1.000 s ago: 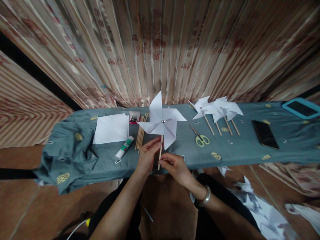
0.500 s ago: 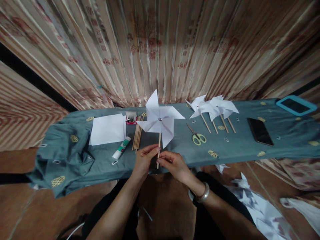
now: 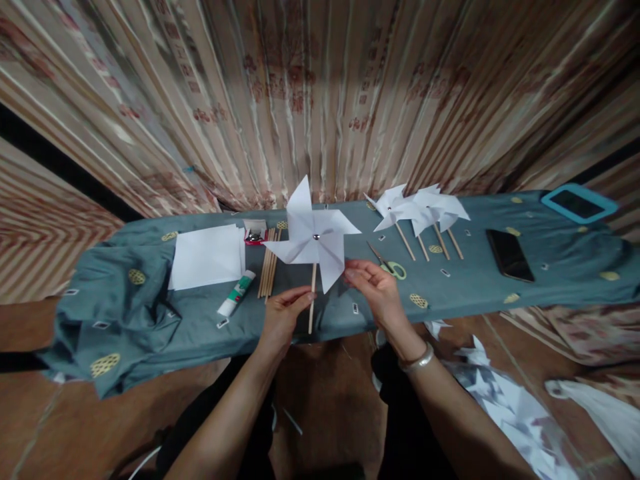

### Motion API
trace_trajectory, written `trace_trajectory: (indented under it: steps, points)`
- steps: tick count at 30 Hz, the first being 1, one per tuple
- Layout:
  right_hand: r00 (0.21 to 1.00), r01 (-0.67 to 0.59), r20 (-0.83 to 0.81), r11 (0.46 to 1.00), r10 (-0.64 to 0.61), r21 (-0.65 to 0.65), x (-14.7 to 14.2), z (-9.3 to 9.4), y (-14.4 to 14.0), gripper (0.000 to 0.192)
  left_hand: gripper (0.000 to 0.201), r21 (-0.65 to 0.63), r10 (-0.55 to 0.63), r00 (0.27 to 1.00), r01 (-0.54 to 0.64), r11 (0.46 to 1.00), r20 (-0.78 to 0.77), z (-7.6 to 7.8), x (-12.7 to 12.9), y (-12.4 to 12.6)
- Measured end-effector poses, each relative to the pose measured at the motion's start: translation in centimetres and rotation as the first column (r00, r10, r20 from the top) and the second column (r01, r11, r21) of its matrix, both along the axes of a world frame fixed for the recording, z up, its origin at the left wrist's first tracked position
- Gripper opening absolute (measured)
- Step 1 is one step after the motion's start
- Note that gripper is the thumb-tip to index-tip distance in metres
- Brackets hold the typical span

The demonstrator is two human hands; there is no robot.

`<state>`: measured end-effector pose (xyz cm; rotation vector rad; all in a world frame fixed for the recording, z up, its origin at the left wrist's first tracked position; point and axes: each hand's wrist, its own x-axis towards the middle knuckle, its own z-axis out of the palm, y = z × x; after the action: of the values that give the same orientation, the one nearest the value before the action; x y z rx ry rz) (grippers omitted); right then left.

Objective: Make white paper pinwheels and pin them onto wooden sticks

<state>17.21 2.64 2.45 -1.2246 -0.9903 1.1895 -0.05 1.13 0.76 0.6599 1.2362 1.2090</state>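
A white paper pinwheel (image 3: 327,227) with a shiny pin at its centre stands upright on a thin wooden stick (image 3: 313,293). My left hand (image 3: 281,317) is closed around this stick, pinching it below the blades between thumb and fingers. Beside the lower right blade is my right hand (image 3: 377,293), its thumb and fingertips drawn together at the blade's edge. Green-handled scissors (image 3: 395,269) lie just beyond my right hand. A bundle of wooden sticks (image 3: 269,270) and a glue tube (image 3: 237,293) rest to the left of the pinwheel.
White paper sheets (image 3: 207,257) and a small red box of pins (image 3: 255,232) lie on the cloth-covered table (image 3: 465,287). Several finished pinwheels (image 3: 430,208), a black phone (image 3: 510,255) and a blue-framed device (image 3: 580,203) are on the right. A bag of folded paper (image 3: 510,407) sits below.
My right hand has left the lower part of the stick and moved up and right to the pinwheel's lower right blade. My left hand still holds the stick. The view has shifted slightly.
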Motion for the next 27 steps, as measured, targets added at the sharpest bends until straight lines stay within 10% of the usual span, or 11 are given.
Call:
trace_trajectory:
  steps: [27]
  points:
    - [0.995,-0.070,-0.066,0.998,0.069,-0.004,-0.7,0.4,-0.1,0.042,0.035,0.017,-0.005,1.000,0.005,1.000,0.018,-0.1,0.5,0.1]
